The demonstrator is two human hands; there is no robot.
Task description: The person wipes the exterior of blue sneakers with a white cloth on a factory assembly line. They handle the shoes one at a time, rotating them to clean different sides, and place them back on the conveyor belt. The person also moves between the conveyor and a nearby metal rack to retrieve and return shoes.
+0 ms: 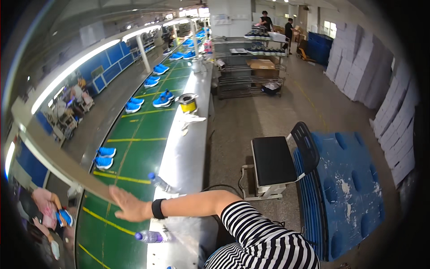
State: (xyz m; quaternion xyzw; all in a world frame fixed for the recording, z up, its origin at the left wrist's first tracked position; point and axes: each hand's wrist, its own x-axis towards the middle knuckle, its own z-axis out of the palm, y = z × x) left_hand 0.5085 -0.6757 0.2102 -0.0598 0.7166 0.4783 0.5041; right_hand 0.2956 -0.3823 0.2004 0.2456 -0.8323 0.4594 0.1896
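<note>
My right hand [131, 205], at the end of a bare forearm with a black wristband, reaches left across the green conveyor belt [139, 154]. Its fingers are stretched out and it holds nothing. The fingertips meet the lower end of a pale beam [67, 163] in the picture; whether they touch it I cannot tell. Nearest on the metal ledge [179, 172] are a bottle with a blue cap [161, 184] above my wrist and a bottle with a purple label [152, 236] below it. A pair of blue shoes [105, 157] sits farther up the belt. My left hand is out of the picture.
More blue shoes [163, 99] line the belt. A yellow-banded round container [188, 104] stands on the ledge. To the right are a black chair [274, 160], stacked blue pallets [349, 193] and white boxes [354, 67]. Across the belt, a person holds a blue shoe [65, 218].
</note>
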